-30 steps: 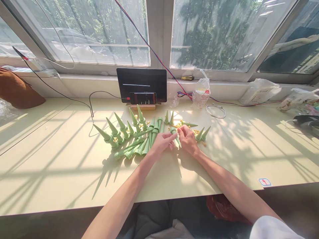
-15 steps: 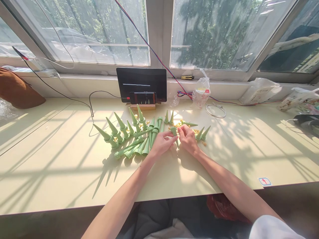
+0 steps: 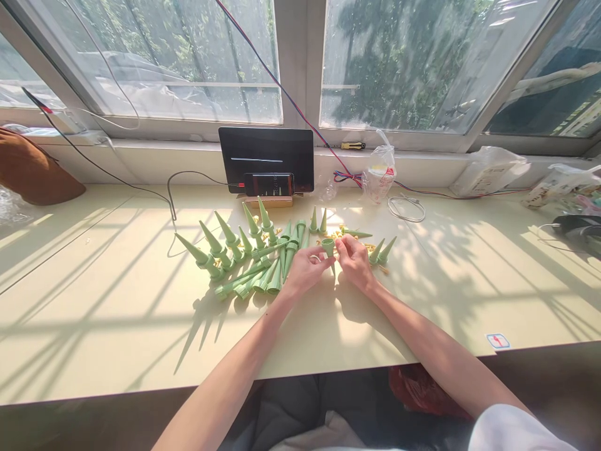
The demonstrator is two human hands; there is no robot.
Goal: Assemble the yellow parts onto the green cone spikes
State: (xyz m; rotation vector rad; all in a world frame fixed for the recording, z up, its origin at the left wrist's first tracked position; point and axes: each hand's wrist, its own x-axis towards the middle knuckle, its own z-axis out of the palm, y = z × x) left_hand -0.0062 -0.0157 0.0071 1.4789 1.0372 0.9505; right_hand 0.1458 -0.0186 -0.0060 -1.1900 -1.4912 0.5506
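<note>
My left hand [image 3: 306,269] grips a green plastic watering spike [image 3: 328,245], its hollow wide end up and its point down. Close against the rim, my right hand [image 3: 353,258] is pinched; whatever is between its fingertips is too small to make out. Left of my hands lies a pile of loose green spikes [image 3: 267,275], several with open ends facing me. Behind them a row of green spikes [image 3: 225,232] stands points up. Small yellow parts [image 3: 342,230] are scattered just beyond my fingers, partly hidden by my right hand.
A tablet [image 3: 267,150] leans at the back with a phone [image 3: 272,184] before it. A bagged cup [image 3: 378,175] and a coiled cable [image 3: 406,209] are at the back right. More spikes [image 3: 384,252] stand right of my hand. The table's front edge is near me.
The spike in my left hand has tipped so that its open wide end now shows towards me. Both hands have stayed almost in place.
</note>
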